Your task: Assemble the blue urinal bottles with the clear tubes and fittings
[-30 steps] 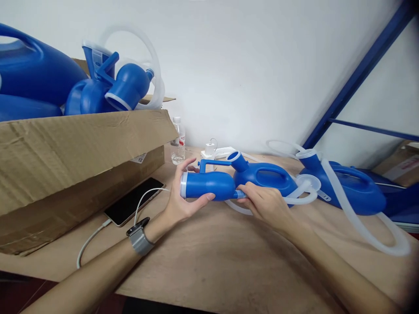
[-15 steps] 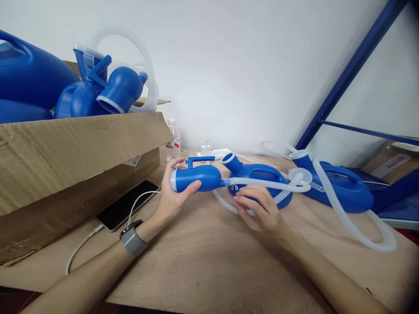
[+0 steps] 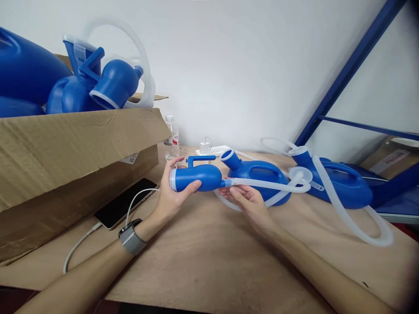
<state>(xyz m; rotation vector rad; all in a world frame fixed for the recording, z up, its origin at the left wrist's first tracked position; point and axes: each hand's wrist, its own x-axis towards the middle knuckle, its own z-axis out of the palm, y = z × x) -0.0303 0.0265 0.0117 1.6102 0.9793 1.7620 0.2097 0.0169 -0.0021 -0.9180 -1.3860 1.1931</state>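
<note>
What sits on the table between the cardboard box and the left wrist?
In the head view, a dark-screened phone with a white cable plugged in lies between the cardboard box and the left wrist.

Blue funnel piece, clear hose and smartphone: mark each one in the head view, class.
Blue funnel piece (image 3: 199,178), head view, middle of its body.
Clear hose (image 3: 262,185), head view, straight run near the right hand.
Smartphone (image 3: 126,203), head view, dark screen.

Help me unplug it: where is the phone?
In the head view the phone lies on the table's left side, beside the cardboard box, just left of the left hand.
</note>
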